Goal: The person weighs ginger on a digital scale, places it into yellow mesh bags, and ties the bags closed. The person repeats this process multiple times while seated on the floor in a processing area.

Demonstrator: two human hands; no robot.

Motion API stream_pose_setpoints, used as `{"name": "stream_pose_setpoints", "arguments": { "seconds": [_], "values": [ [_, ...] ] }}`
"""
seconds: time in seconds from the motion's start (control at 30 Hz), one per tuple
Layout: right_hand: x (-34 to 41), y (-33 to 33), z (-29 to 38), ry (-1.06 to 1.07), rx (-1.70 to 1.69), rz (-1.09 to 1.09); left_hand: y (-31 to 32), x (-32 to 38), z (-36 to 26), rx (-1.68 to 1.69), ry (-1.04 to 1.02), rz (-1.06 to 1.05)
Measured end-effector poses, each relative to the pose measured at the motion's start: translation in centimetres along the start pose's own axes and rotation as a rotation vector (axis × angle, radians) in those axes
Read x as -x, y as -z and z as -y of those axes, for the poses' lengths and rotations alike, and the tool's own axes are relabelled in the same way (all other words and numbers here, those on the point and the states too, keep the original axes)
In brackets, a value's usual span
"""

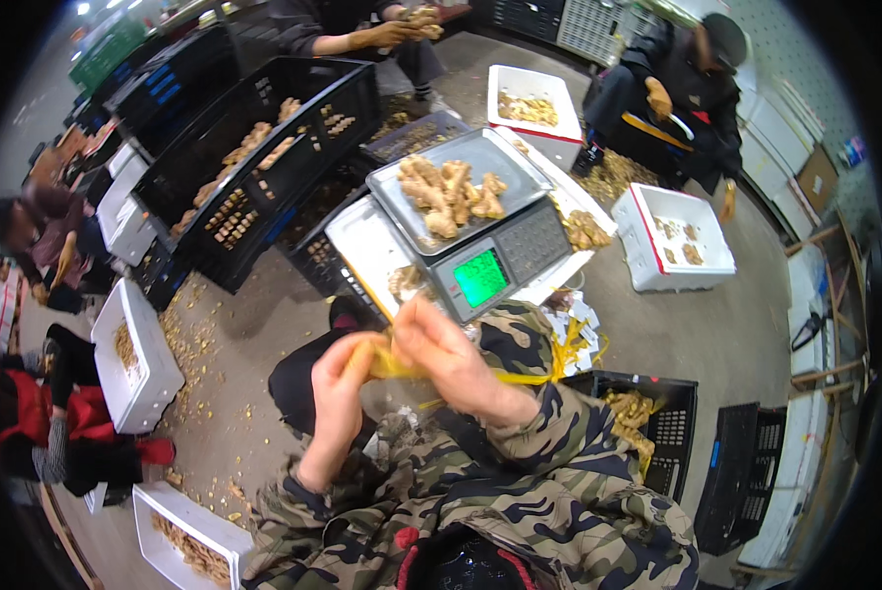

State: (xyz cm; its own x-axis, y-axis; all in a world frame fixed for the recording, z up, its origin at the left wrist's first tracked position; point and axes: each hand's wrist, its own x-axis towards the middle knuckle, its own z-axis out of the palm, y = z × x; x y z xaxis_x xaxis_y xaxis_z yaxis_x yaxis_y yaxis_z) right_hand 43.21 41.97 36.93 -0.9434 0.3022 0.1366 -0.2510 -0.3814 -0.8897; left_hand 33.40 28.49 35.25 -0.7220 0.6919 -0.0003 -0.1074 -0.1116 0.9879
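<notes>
Both my hands are raised close together above my lap. Between them is a yellow plastic strip point(391, 361), blurred, with its exact shape hard to make out. My left hand point(343, 372) pinches one part of it, while my right hand point(441, 350) grips another. Just beyond my hands stands a digital scale point(535, 247) with a lit green display point(481, 277). Pieces of ginger root point(441, 188) lie on its metal pan point(511, 173). Beside my right knee hangs a bunch of yellow strips point(570, 346) next to white paper tags point(582, 324).
A large black crate point(264, 184) with ginger stands front left. At my right is another black crate point(669, 435) holding ginger. White foam boxes point(677, 276) stand around me, some beside seated people. Ginger scraps point(205, 369) litter the floor at left.
</notes>
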Motion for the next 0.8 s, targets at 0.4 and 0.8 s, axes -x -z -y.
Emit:
{"name": "stream_pose_setpoints", "arguments": {
  "seconds": [0.4,0.8],
  "values": [
    [-12.6,-3.4,10.1,0.611,1.097,0.000,0.5,-6.5,-12.5,0.375,-0.419,-0.090],
    [-9.0,2.3,-2.6,0.038,-0.106,-0.252,2.5,-7.8,-0.3,0.101,-0.071,-0.159]
  ]
}}
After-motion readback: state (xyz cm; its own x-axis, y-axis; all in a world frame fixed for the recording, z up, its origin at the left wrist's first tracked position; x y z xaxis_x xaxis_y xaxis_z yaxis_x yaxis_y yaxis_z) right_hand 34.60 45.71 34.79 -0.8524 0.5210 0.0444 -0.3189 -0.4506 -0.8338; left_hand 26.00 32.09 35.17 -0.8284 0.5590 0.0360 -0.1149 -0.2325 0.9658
